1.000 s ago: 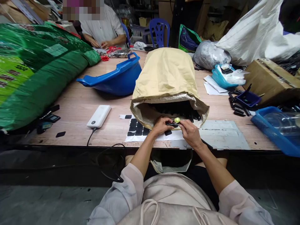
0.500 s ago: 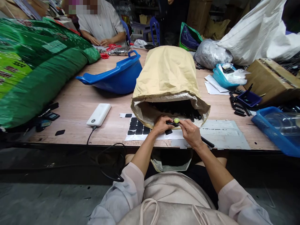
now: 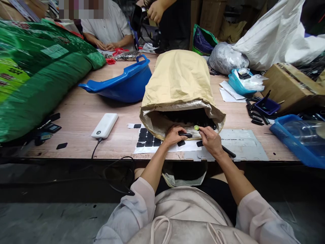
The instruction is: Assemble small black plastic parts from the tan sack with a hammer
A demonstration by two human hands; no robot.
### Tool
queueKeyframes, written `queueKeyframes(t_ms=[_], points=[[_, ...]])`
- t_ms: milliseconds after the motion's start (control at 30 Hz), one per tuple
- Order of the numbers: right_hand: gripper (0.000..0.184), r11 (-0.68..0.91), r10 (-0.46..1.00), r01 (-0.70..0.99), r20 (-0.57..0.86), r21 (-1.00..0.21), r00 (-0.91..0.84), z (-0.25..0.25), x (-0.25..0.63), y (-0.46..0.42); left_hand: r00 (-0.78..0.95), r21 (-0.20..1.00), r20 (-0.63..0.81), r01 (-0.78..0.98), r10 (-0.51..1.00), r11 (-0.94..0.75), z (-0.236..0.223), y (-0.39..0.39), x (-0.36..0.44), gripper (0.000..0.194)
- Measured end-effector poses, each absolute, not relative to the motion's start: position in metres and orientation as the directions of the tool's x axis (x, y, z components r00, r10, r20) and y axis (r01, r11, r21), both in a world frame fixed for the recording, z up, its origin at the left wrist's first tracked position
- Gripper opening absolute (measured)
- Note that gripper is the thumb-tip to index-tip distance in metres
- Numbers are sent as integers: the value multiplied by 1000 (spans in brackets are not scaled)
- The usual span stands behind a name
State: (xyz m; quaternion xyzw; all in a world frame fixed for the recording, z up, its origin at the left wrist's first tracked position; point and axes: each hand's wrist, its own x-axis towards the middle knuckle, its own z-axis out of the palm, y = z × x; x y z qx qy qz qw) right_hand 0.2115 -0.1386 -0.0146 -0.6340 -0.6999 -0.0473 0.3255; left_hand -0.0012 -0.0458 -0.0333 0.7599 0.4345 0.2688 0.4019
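My left hand [image 3: 174,136] is closed on a short black stick-shaped piece [image 3: 186,135] that points right, in front of the sack's mouth. To its right, my right hand [image 3: 211,139] pinches a small tool with a round yellow-green end [image 3: 196,127]. A gap separates that end from the black piece. A tan paper sack [image 3: 181,76] lies with its mouth towards me, dark pieces [image 3: 189,117] inside it. Under my hands lies a white sheet with square black stickers [image 3: 147,137]. A black rod [image 3: 229,151] rests beside my right wrist.
A white power bank [image 3: 105,125] with a cable and a blue basin [image 3: 124,84] stand left. A green sack [image 3: 45,78] fills the far left. On the right are a blue basket [image 3: 291,135], a purple tray [image 3: 267,106] and a carton [image 3: 294,84]. Two people are across the table.
My right hand has moved the yellow-green end off the black piece, to the right. The view has shifted slightly. A standing person's hand and arm now show at the back.
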Motion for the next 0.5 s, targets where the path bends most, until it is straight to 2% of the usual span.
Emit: queueKeyframes(t_ms=[200, 367, 433, 500], points=[[27, 176, 862, 978, 497, -110, -99, -37, 226, -139, 497, 788, 76, 502, 865, -357, -32, -45, -1, 16], [27, 146, 860, 984, 504, -100, -77, -45, 226, -139, 513, 817, 113, 439, 851, -373, -22, -51, -6, 13], [27, 143, 863, 984, 499, -109, -71, -45, 226, -139, 541, 859, 149, 345, 828, -379, -12, -69, -12, 15], [27, 141, 864, 984, 500, -112, -67, -44, 226, -139, 650, 918, 112, 222, 751, -330, -3, -96, -21, 21]])
